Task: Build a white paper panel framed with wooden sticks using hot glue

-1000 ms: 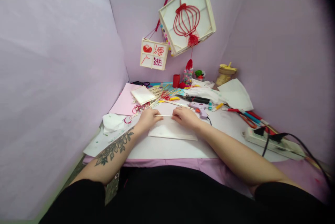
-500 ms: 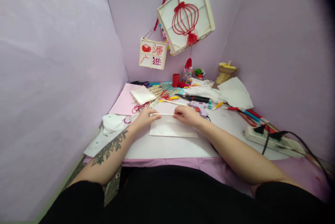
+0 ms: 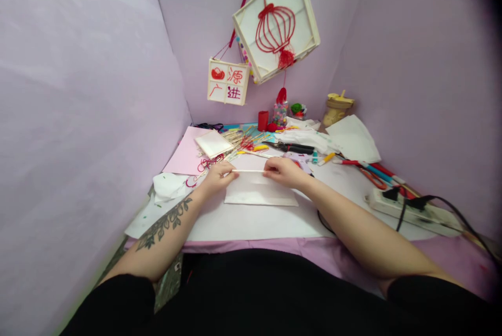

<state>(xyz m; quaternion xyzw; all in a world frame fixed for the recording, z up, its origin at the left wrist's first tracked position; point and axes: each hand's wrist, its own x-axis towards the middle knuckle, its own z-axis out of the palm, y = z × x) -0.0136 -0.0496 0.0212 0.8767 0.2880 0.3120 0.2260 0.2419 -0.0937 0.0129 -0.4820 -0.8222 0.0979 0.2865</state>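
Note:
A white sheet point(image 3: 261, 193), which looks like paper or thin cloth, lies on the white-covered table in front of me. Along its far edge runs a thin pale strip or stick. My left hand point(image 3: 219, 175) pinches the left end of that edge between thumb and fingers. Closed on the same edge farther right is my right hand point(image 3: 285, 172), its fingertips curled down and partly hidden. The sheet's near edge rests on the table and shows a straight, slightly thick border.
Behind my hands lie thin sticks point(image 3: 237, 140), a small white framed panel point(image 3: 214, 144) and black-handled pliers point(image 3: 294, 147). A power strip point(image 3: 411, 210) with black plugs sits at right. A lantern panel point(image 3: 309, 27) hangs at the back near a cup point(image 3: 337, 108).
My right hand has shifted slightly right along the far edge, widening the gap between my hands. My left hand keeps its grip, and the view has moved a little.

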